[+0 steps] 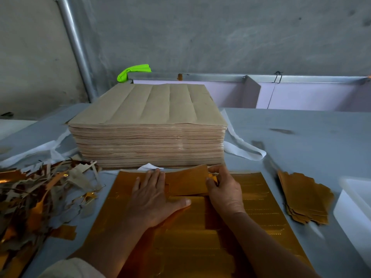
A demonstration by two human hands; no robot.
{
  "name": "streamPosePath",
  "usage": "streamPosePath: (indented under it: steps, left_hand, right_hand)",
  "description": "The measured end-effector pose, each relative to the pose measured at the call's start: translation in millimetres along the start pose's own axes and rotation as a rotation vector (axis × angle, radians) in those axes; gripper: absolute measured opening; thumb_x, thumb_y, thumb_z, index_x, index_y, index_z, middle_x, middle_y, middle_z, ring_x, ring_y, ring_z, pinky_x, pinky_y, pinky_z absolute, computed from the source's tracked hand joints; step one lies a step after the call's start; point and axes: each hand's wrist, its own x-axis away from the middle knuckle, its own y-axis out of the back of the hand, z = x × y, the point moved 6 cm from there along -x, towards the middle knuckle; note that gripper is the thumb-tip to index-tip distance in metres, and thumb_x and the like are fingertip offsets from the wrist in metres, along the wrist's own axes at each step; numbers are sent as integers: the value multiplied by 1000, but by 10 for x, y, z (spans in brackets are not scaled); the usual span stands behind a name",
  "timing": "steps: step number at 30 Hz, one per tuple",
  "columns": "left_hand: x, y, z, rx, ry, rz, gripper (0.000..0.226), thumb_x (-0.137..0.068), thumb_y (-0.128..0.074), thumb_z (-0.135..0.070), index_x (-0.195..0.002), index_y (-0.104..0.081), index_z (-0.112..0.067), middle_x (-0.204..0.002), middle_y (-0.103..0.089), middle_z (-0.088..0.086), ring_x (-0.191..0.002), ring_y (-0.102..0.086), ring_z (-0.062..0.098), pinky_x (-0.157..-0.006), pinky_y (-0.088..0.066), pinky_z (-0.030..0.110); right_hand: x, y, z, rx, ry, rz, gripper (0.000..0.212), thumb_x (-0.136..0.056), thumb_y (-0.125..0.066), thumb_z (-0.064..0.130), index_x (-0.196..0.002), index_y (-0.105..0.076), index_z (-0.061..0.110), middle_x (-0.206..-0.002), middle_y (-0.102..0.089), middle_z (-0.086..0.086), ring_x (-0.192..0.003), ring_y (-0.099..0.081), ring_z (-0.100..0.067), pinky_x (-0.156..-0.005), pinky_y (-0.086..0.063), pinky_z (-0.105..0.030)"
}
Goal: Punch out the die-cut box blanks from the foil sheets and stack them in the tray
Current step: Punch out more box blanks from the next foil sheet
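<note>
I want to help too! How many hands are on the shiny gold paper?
2. The left hand presses flat on the gold sheet near its far edge; the right hand, just beside it, pinches a lifted blank. No others show.

Light's dim and flat here, soft and diffuse, so your left hand point(152, 197) lays only a faint shadow on the foil sheet point(261, 197). The foil glows dull amber, with sharp glints off the scrap pile point(30, 197) at left. The white tray point(353, 207) at right washes out and smears, and the punched blanks point(305, 199) beside it blur too. The pipe point(74, 43) bows towards the frame's edge.
</note>
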Motion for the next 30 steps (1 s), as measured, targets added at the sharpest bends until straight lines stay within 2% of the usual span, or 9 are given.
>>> streamPosePath:
  steps: [3,8,13,18,21,24,27,30]
  left_hand:
    - [-1,-15,-5,-6,-7,8,145,-38,6,-107,-157,13,-23,-165,16,-3,-150,18,14,-120,10,46]
    - [12,-1,-3,-6,-1,5,144,-40,4,-106,-157,13,-22,-165,16,-3,-151,18,16,-121,8,46]
    - [9,0,-17,-25,-10,28,142,-43,4,-106,-157,13,-21,-165,17,-2,-150,19,16,-121,8,47]
    - [21,11,-16,-35,-12,19,143,-42,8,-106,-157,13,-20,-165,18,-1,-150,19,17,-121,8,47]
    - [30,23,-21,-40,-16,15,143,-41,9,-105,-157,12,-20,-165,18,0,-150,19,17,-121,7,47]
    - [39,33,-18,-36,-22,7,142,-43,9,-105,-157,12,-20,-165,17,0,-150,19,16,-121,7,47]
    - [33,32,-19,-43,-23,5,141,-44,9,-105,-157,11,-21,-165,17,-1,-150,18,16,-122,7,47]
    - [31,28,-13,-46,-18,1,141,-44,9,-105,-157,11,-20,-165,17,-1,-151,18,16,-122,6,46]
  right_hand:
    - [-3,-1,-6,-15,-8,1,20,-98,-55,28,-115,-50,36,-82,-53,15,-75,-52,-3,-62,-42,-25]
    - [-12,-11,-13,-40,-17,6,17,-98,-54,26,-111,-49,36,-89,-60,8,-82,-58,-11,-68,-47,-28]
    - [-24,48,-47,-145,-63,-47,15,-98,-52,21,-106,-49,34,-85,-59,6,-78,-58,-12,-64,-50,-30]
    - [4,98,-52,-270,-99,-99,18,-95,-53,19,-93,-50,37,-80,-63,-2,-73,-62,-20,-60,-54,-33]
    - [14,122,-85,-379,-139,-123,17,-93,-54,17,-89,-52,33,-80,-63,-3,-70,-59,-19,-55,-49,-30]
    - [32,135,-111,-472,-169,-142,16,-89,-55,11,-88,-53,26,-77,-61,0,-67,-54,-16,-56,-47,-29]
    - [43,141,-103,-513,-188,-138,13,-86,-56,8,-85,-53,21,-74,-58,-1,-67,-51,-17,-61,-48,-36]
    - [54,145,-108,-522,-191,-139,17,-84,-57,6,-79,-52,22,-71,-58,1,-65,-52,-15,-58,-48,-31]
